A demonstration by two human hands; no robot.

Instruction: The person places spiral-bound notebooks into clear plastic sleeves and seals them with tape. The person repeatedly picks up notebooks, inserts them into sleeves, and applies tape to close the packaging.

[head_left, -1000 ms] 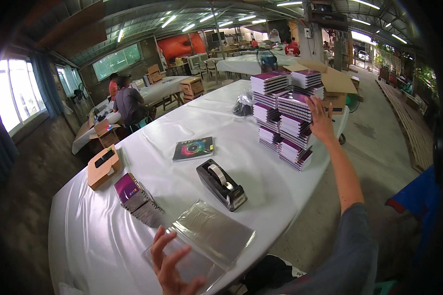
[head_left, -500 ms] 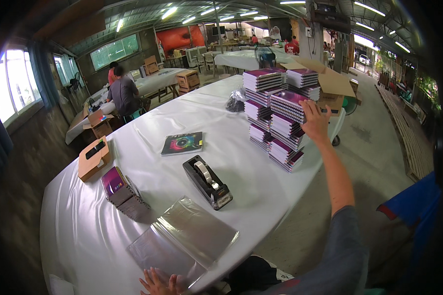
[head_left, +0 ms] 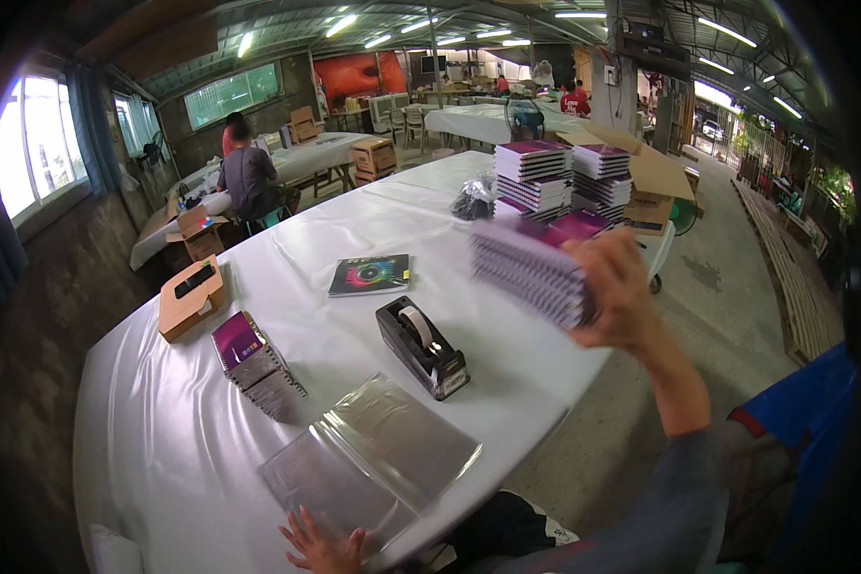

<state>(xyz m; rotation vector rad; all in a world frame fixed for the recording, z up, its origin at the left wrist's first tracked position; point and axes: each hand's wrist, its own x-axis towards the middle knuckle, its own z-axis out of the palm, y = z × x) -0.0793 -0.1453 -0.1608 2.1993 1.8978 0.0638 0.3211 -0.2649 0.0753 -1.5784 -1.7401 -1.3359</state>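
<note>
My right hand [head_left: 620,292] grips a thick bundle of purple spiral notebooks [head_left: 528,273], blurred by motion, held over the table in front of the tall notebook stacks [head_left: 534,177]. Fingers spread, my left hand [head_left: 320,545] rests at the lower edge of the clear plastic sleeves [head_left: 392,430]. Beyond the sleeves stands a black tape dispenser [head_left: 423,346] with a roll of tape. To its left, a smaller pile of purple spiral notebooks [head_left: 253,359] sits on the table. A dark notebook with a rainbow circle on its cover [head_left: 370,275] lies farther back.
The white-covered table [head_left: 172,450] fills the foreground. On its left edge is a shallow cardboard box [head_left: 189,301] holding a black phone. A clear plastic bag [head_left: 475,197] lies beside the stacks, with an open carton [head_left: 652,206] behind them. A person [head_left: 247,182] sits at another table.
My right hand has lifted a bundle of notebooks off the front stack and brought it left and nearer. My left hand stays by the sleeves with its fingers spread. The view has shifted slightly.
</note>
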